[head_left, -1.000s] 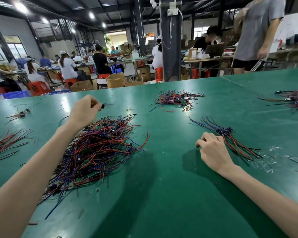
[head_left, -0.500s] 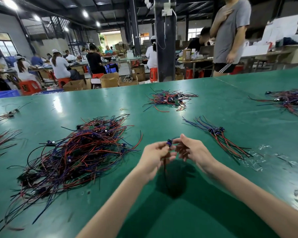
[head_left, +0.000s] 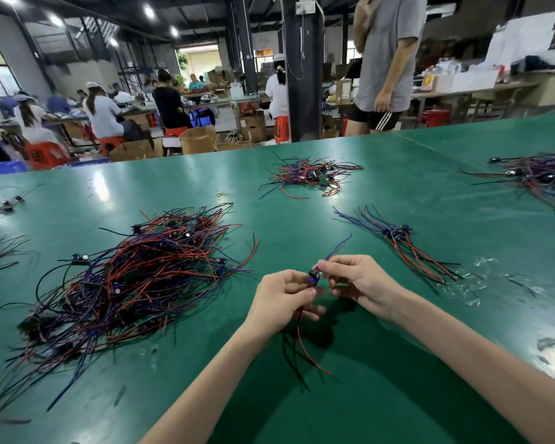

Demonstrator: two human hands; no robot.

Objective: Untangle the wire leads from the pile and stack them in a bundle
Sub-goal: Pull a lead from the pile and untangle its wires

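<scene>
A big tangled pile of red, blue and black wire leads [head_left: 135, 277] lies on the green table [head_left: 398, 193] to the left. A small tidy bundle of leads [head_left: 401, 241] lies to the right. Between them, my left hand [head_left: 282, 302] and my right hand [head_left: 359, 283] both pinch one wire lead [head_left: 313, 278] with a small dark component in its middle. Its blue wires stick up past my right fingers. Its red and black wires hang down below my left hand onto the table.
Another loose pile of leads [head_left: 311, 174] lies farther back in the middle, and one more [head_left: 539, 177] at the far right. A few stray leads [head_left: 0, 251] sit at the left edge. Clear plastic scraps [head_left: 471, 283] lie beside the bundle. A person [head_left: 385, 65] stands beyond the table.
A second ago my left hand was lifting a lead from the pile and my right rested by the bundle. Both hands have come together in the middle, and the lead's wires have since spread out.
</scene>
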